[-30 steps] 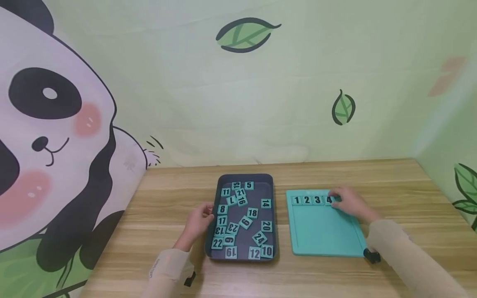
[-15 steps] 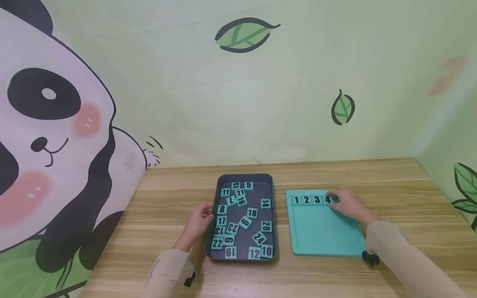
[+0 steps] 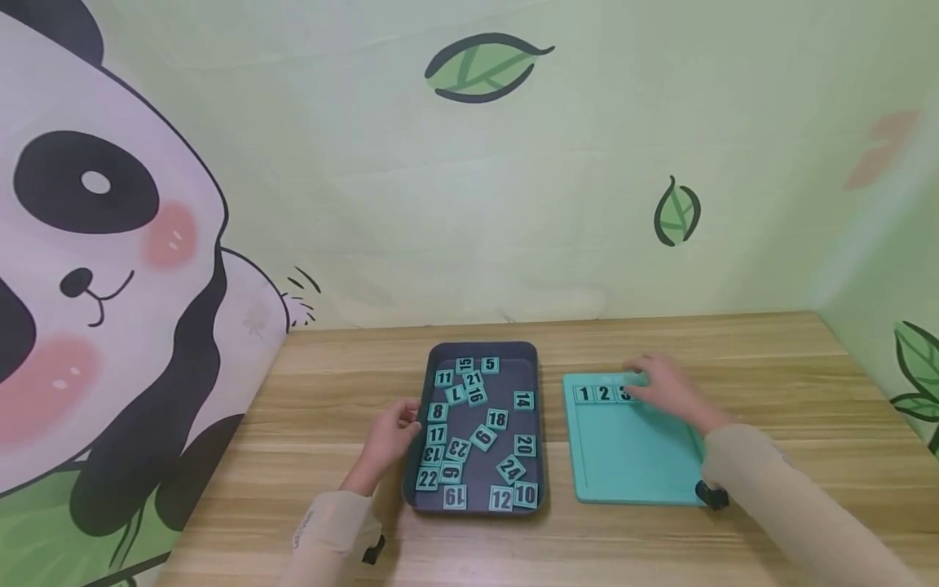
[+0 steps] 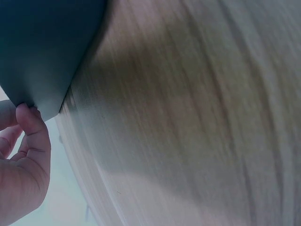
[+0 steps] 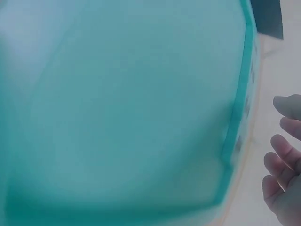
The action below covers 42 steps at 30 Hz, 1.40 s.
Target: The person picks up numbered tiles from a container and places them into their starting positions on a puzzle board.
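"How does the grip of the right hand (image 3: pixel 663 391) look to you?"

"Loose. From the right wrist I see the fingers (image 5: pixel 282 149) lightly bent, with gaps between them. It's over the far edge of the turquoise board (image 3: pixel 634 456), partly covering tile 3 (image 3: pixel 623 394). Whether it touches that tile, I can't tell."

"And the grip of the left hand (image 3: pixel 392 432)?"

"Closed, thumb and finger pinching the left rim of the dark tray (image 3: pixel 484 477). The left wrist view shows that close up."

"So where are the numbers?"

"Tile 1 (image 3: pixel 584 395) and tile 2 (image 3: pixel 605 395) sit upright beside the 3, in a row along the board's far edge. Plenty more lie scattered in the tray, turned every which way: tile 5 (image 3: pixel 490 365) at the far end, tile 12 (image 3: pixel 502 499) next to tile 10 (image 3: pixel 524 495) in the near right corner, tile 19 (image 3: pixel 455 497) upside down at the near end."

"Tray and board stand apart, then?"

"Yes, side by side on the wood-grain worktop (image 3: pixel 330 391), the board to the right. Behind it hangs a pale green backdrop (image 3: pixel 352 163), with a big panda (image 3: pixel 88 244) on the left."
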### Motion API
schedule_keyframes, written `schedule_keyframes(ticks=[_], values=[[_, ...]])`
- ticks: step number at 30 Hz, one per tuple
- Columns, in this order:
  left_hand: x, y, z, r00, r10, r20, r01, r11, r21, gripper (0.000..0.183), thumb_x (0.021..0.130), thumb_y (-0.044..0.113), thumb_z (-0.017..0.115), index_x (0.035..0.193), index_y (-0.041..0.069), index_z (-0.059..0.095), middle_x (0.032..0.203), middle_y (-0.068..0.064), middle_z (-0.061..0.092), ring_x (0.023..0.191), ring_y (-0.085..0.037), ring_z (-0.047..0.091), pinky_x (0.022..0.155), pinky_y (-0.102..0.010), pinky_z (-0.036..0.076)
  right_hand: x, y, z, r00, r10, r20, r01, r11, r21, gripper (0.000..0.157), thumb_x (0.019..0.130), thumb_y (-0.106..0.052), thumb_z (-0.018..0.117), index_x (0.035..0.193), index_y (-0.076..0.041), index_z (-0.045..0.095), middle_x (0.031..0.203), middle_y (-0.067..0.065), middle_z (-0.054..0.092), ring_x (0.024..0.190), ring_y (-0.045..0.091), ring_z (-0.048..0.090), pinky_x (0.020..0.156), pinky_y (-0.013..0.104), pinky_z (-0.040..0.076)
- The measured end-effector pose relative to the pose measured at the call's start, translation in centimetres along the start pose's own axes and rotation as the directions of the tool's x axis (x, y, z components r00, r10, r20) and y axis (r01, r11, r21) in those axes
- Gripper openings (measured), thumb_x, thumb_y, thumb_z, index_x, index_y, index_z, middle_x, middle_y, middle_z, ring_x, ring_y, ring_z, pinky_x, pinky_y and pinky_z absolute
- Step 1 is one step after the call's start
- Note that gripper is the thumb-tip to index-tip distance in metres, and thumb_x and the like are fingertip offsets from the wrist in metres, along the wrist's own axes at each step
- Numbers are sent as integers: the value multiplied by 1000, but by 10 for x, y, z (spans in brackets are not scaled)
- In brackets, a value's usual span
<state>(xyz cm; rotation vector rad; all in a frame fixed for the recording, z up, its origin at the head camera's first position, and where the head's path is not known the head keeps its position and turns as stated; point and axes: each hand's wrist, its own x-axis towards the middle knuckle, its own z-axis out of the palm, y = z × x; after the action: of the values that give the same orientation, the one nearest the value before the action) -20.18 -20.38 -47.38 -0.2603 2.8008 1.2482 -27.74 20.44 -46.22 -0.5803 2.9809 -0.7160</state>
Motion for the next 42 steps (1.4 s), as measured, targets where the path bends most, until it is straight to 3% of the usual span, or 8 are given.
schedule_keyframes(ticks=[8, 14, 22, 31, 36, 42], values=[[0, -2, -3, 1000, -13, -10, 13, 1000, 2, 30, 86, 6, 52, 116, 9, 53, 100, -10, 58, 92, -23, 57, 76, -34, 52, 22, -43, 16, 997, -72, -23, 73, 997, 39, 37, 81, -18, 61, 114, -3, 56, 116, 22, 52, 108, 39, 46, 87, 53, 40], [0, -3, -3, 1000, -18, -11, 18, 1000, 6, 31, 86, 6, 52, 116, 8, 53, 100, -10, 58, 92, -23, 57, 74, -34, 52, 41, -80, 25, 988, -144, -46, 147, 987, 61, 36, 79, -18, 61, 112, -5, 58, 114, 18, 54, 106, 35, 49, 86, 50, 43], [1, -2, -2, 1000, -20, -16, 20, 1000, -2, 31, 85, 6, 53, 116, 10, 54, 98, -9, 58, 91, -23, 57, 74, -33, 52, 65, -116, 38, 989, -147, 10, 146, 985, 91, 33, 81, -21, 59, 112, -8, 59, 120, 15, 53, 113, 32, 46, 94, 48, 39], [3, -2, 0, 1000, -7, -17, 7, 1000, -3, 30, 86, 6, 53, 115, 11, 54, 99, -9, 58, 95, -24, 57, 77, -35, 52, 87, -137, 58, 975, -209, 80, 207, 978, 22, 33, 81, -19, 60, 112, -6, 59, 116, 12, 56, 110, 28, 49, 93, 42, 41], [3, -3, 0, 1000, 1, -15, -1, 1000, -2, 29, 86, 6, 53, 114, 11, 55, 98, -8, 57, 94, -23, 57, 77, -34, 52, 93, -143, 68, 973, -174, 153, 177, 984, -7, 36, 82, -21, 59, 115, -7, 58, 120, 11, 54, 112, 27, 48, 93, 42, 42], [2, -4, -2, 1000, 3, -10, -3, 1000, -5, 29, 85, 5, 52, 114, 10, 55, 97, -8, 57, 93, -23, 57, 76, -33, 52, 97, -142, 80, 965, -151, 215, 182, 974, -132, 41, 85, -26, 54, 122, -10, 53, 128, 11, 48, 117, 31, 44, 95, 48, 38]])
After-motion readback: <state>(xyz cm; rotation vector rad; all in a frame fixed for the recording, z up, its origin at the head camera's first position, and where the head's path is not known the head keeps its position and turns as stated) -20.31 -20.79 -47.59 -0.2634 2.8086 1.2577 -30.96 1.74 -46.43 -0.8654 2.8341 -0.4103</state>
